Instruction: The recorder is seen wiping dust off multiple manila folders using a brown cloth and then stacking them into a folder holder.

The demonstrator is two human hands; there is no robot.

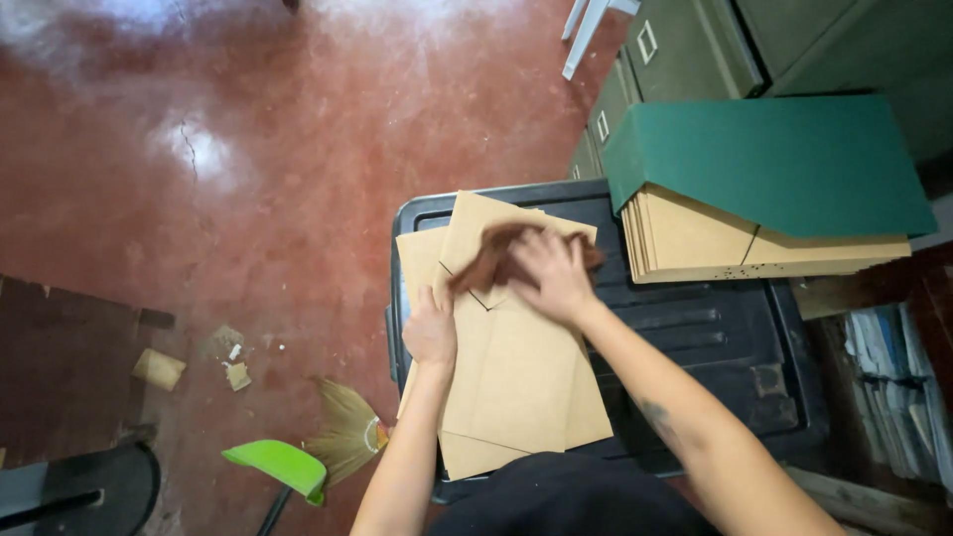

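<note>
My right hand (552,276) lies palm down over a brown cloth (493,260), fingers curled round it and pressing it flat to the card (516,367). The cloth is smeared with motion blur, so I cannot tell how tight the grip is, only that the hand closes on it. It sits on the upper part of the top sheet, near the cut flap lines.

My left hand (429,332) rests at the left edge of the card, fingers together and pressed down, thumb side toward the cloth. It holds nothing; I judge it is there to pin the sheets so they do not slide under the rubbing hand.

The card is a small stack of flat tan pieces, fanned slightly so the corners do not line up. It lies on the lid of a black bin (725,337), which serves as a worktop at lap height, the near end reaching my dark clothing.

To the right on the same lid, a thicker stack of card (695,243) lies under a green cover (784,164), well apart from my hands. Behind it stand olive metal drawers (685,45). Some papers (893,387) are shelved at the far right.

On the red floor (248,149) to the left lie a broom (347,437), a green dustpan (278,465) just beside it, and a few card scraps (159,369).
</note>
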